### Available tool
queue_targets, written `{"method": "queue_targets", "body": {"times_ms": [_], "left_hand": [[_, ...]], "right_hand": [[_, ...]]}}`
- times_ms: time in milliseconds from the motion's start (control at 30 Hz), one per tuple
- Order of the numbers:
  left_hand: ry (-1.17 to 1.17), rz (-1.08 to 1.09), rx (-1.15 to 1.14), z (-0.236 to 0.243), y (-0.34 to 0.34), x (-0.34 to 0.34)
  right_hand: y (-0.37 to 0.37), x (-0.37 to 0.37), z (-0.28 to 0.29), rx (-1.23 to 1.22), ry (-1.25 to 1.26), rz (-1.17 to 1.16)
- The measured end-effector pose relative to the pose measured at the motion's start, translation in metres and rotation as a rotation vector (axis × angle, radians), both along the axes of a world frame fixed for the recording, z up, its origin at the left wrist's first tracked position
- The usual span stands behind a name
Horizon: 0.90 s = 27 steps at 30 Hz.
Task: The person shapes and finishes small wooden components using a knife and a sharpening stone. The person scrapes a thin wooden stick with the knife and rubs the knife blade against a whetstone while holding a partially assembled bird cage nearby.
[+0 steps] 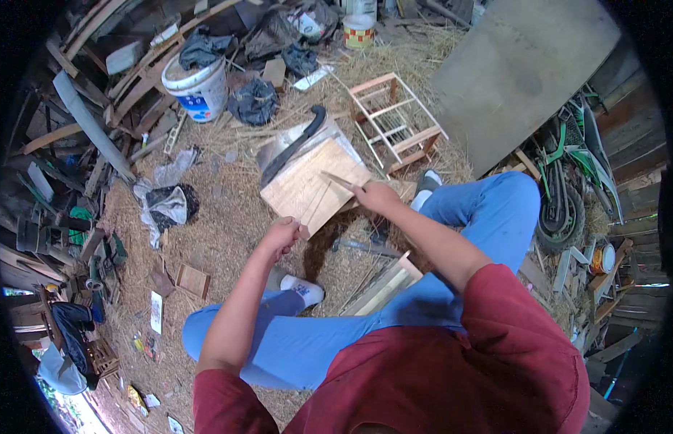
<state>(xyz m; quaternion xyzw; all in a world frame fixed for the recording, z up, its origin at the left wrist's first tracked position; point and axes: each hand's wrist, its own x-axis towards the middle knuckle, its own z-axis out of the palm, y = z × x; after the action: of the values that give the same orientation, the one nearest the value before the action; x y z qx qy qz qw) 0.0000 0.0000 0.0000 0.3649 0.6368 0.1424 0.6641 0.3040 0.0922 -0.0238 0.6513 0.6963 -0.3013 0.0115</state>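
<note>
My right hand [376, 197] is closed round a knife [336, 179], its blade pointing left over a pale wooden board [289, 189]. In my closed left hand [284, 237], at the board's near left edge, is one end of a thin wooden stick [318, 202]. The stick slants up across the board toward the knife blade; whether the two touch I cannot tell. Behind my hands, a large curved blade with a black handle [297, 148] rests along the board's far left side. My fingers partly hide the knife's handle.
A small slatted wooden frame [394, 119] stands beyond the board on the right. Between my legs lie a hammer-like tool [369, 247] and wooden strips [380, 287]. A white bucket [197, 90] and black plastic bags [253, 101] are at far left; a green motorbike [568, 166] leans at right.
</note>
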Motion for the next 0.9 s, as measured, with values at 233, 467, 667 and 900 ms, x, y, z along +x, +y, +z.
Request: {"method": "queue_targets", "body": {"times_ms": [233,467,667,900], "left_hand": [[-0.245,0.25,0.252,0.128,0.017,0.067],[-0.496,0.425,0.428,0.24,0.0,0.126],[-0.501,0.315,0.492,0.283,0.027,0.143],[-0.502,0.259,0.556,0.274,0.07,0.138]], "right_hand": [[0.11,0.041,0.125,-0.376,0.979,-0.246],[0.092,0.022,0.277,-0.31,1.362,0.041],[0.099,0.02,0.312,-0.221,1.617,0.092],[0.123,0.03,0.323,-0.136,1.704,0.088]]}}
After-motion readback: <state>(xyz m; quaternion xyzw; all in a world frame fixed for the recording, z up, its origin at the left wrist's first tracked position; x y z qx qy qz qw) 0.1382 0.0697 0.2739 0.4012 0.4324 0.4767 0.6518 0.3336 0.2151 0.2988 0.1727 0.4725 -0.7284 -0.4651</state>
